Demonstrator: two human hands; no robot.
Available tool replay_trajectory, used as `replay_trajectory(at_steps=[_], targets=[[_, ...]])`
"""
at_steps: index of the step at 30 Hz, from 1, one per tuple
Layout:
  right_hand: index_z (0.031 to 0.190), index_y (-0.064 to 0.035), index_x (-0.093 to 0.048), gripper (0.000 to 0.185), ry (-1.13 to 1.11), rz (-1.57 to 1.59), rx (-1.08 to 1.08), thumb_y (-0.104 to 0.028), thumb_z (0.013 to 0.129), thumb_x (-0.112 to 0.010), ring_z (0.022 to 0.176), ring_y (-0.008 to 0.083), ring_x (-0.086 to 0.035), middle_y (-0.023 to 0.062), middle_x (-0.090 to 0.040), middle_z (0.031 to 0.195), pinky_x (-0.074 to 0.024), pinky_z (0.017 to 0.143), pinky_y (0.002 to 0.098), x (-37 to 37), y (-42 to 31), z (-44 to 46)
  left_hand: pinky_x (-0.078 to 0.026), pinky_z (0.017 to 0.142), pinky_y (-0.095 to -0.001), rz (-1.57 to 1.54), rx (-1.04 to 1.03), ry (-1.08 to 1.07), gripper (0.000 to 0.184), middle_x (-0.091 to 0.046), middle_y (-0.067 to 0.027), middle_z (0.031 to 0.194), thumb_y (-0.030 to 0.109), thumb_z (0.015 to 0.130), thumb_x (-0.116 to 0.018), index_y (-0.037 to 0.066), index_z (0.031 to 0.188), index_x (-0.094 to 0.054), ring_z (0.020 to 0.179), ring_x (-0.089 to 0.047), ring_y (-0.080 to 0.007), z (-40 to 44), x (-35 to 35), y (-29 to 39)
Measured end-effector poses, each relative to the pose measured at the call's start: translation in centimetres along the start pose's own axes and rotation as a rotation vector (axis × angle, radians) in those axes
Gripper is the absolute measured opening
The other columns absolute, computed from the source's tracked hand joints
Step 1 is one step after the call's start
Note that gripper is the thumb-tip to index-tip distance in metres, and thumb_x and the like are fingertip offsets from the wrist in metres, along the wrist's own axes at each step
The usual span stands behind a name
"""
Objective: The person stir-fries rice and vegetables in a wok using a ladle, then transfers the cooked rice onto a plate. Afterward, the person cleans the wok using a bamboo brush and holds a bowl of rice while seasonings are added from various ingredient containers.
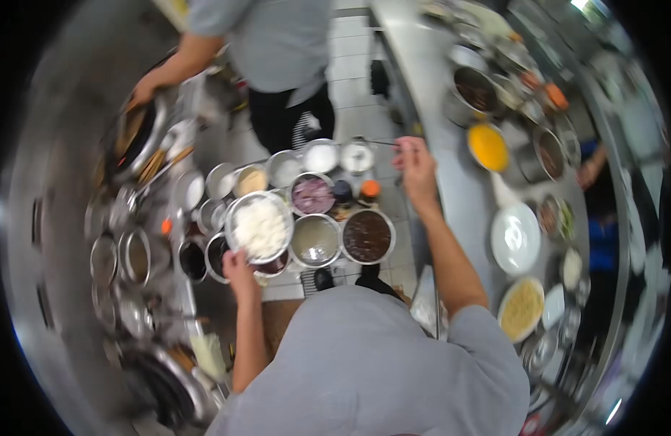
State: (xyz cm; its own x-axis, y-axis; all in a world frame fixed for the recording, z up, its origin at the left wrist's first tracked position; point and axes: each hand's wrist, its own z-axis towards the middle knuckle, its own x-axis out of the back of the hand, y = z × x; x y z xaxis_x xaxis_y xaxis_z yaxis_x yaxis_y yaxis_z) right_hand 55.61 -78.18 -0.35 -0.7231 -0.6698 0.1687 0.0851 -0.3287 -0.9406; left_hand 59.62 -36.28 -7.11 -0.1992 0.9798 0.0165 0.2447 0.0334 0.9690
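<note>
My left hand [241, 272] grips the near rim of a metal bowl of white rice [259, 227], which is raised over a cluster of seasoning pots. My right hand [417, 171] is closed on the end of a thin-handled utensil [383, 143]. Its far end reaches a small round container with white contents [357, 157], where its shape is too blurred to tell. Around the bowl are a pot of chopped purple onion [312, 195], a pot of pale liquid [315, 240], a pot of dark brown sauce [367, 237] and a container of white powder [320, 156].
A co-worker [281, 51] stands ahead, one hand at a wok [143, 134]. Along the right, a steel counter [452, 211] carries an oval white plate [515, 238], a dish of yellowish food [521, 309] and a pot of yellow contents [488, 147]. Another wok [165, 385] lies near left.
</note>
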Motion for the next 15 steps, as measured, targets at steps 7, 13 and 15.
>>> replay_trajectory(at_steps=[7, 13, 15], targets=[[0.108, -0.002, -0.069, 0.027, -0.214, -0.192, 0.259, -0.007, 0.085, -0.057, 0.098, 0.0298, -0.068, 0.0134, -0.072, 0.102, -0.0525, 0.087, 0.0358, -4.4, 7.6, 3.4, -0.046, 0.059, -0.0266, 0.029, -0.015, -0.002, 0.009, -0.055, -0.0013, 0.085, 0.012, 0.093, -0.061, 0.007, 0.092, -0.054, 0.076, -0.053, -0.0114, 1.7, -2.5, -2.5], [0.099, -0.0016, -0.064, 0.018, -0.135, -0.164, 0.247, -0.018, 0.094, -0.057, 0.084, 0.0373, -0.065, 0.0175, -0.068, 0.092, -0.0515, 0.074, 0.0421, -5.2, 5.1, 2.9, -0.055, 0.08, -0.0381, -0.036, 0.038, -0.115, 0.013, -0.06, -0.0092, 0.094, 0.013, 0.094, -0.06, 0.004, 0.093, -0.05, 0.09, -0.061, -0.0199, 3.2, -3.3, -4.2], [0.098, -0.0017, -0.064, 0.017, -0.103, -0.169, 0.234, -0.017, 0.093, -0.058, 0.085, 0.0386, -0.064, 0.017, -0.068, 0.092, -0.0514, 0.075, 0.0431, -4.4, 5.0, 2.9, -0.055, 0.079, -0.0381, -0.056, 0.051, -0.134, 0.011, -0.06, -0.0098, 0.096, 0.011, 0.093, -0.059, 0.004, 0.093, -0.05, 0.09, -0.062, -0.0215, 3.7, -4.0, -4.7]])
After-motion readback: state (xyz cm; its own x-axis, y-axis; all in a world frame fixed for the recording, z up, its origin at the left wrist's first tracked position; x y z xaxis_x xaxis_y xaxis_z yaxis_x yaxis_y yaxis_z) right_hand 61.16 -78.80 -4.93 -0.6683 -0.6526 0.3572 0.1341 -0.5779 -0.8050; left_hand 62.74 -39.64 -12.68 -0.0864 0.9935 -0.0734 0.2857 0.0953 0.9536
